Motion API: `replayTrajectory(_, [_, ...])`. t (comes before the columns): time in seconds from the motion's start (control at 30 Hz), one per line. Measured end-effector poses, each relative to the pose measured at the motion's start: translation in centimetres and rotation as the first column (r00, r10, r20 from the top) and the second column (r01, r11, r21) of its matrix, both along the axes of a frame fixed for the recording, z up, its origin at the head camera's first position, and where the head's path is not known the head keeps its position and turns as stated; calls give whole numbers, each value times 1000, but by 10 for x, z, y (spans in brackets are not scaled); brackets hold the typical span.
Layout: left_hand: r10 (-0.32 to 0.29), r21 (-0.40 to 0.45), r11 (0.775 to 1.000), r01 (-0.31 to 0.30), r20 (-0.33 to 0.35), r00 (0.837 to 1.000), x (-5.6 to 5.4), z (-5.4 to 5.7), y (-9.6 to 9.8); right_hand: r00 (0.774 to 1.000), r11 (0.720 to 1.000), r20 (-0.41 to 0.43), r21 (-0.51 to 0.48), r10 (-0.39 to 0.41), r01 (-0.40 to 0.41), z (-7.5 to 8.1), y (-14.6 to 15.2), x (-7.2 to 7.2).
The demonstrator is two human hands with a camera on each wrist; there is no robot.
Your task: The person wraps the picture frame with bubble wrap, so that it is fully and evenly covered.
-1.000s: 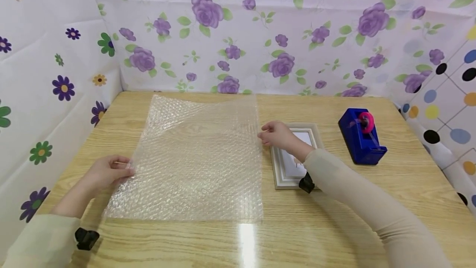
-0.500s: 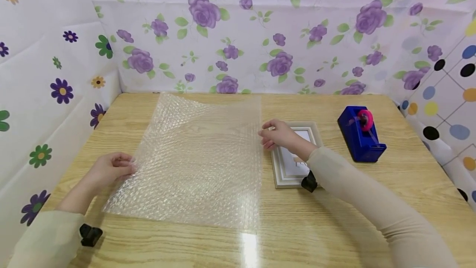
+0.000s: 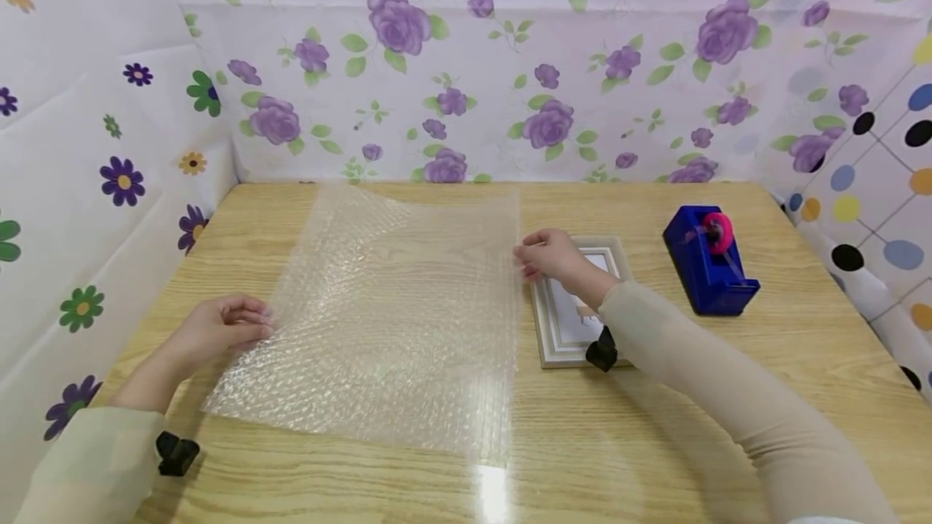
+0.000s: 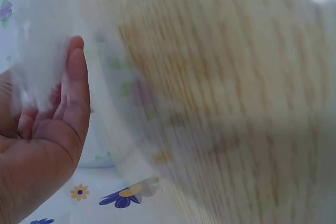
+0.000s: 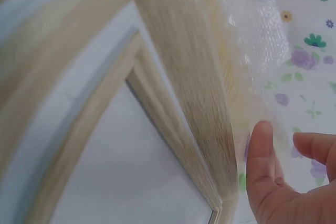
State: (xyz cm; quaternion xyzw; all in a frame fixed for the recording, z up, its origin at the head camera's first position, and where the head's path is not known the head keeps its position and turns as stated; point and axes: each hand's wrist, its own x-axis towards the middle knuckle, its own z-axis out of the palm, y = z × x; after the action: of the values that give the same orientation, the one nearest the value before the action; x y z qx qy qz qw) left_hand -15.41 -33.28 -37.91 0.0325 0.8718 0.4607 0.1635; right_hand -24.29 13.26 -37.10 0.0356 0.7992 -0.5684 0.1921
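With your left hand (image 3: 222, 328) gripping the sheet (image 3: 408, 314) by its left edge and your right hand (image 3: 557, 255) by its right, draw both sides evenly so it spreads flat over the table (image 3: 349, 483), minding the frame (image 3: 564, 323) beneath your right forearm (image 3: 699, 370).

Floral backdrop (image 3: 495, 63) behind wooden table (image 3: 328, 479)
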Motion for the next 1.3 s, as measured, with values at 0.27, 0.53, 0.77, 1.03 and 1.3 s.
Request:
replayTrajectory(0.27, [-16, 2, 1000, 16, -7, 1000, 0, -2, -2, 999, 999, 14, 26, 33, -33, 1, 4, 4])
replayTrajectory(0.53, [-54, -21, 998, 54, -3, 999, 2, 0, -5, 1000, 1000, 8, 17, 12, -12, 0, 13, 7])
replayTrajectory(0.77, [-57, -27, 998, 57, 17, 998, 3, -1, -7, 999, 999, 24, 1, -48, 48, 2, 18, 10])
replayTrajectory(1.03, [-10, -73, 997, 15, 75, 997, 11, -1, -6, 997, 997, 9, -20, -80, 80, 3, 24, 16])
replayTrajectory(1.3, [10, -94, 996, 0, 104, 995, 20, 2, -7, 998, 996, 7, -58, -66, 67, 4, 31, 31])
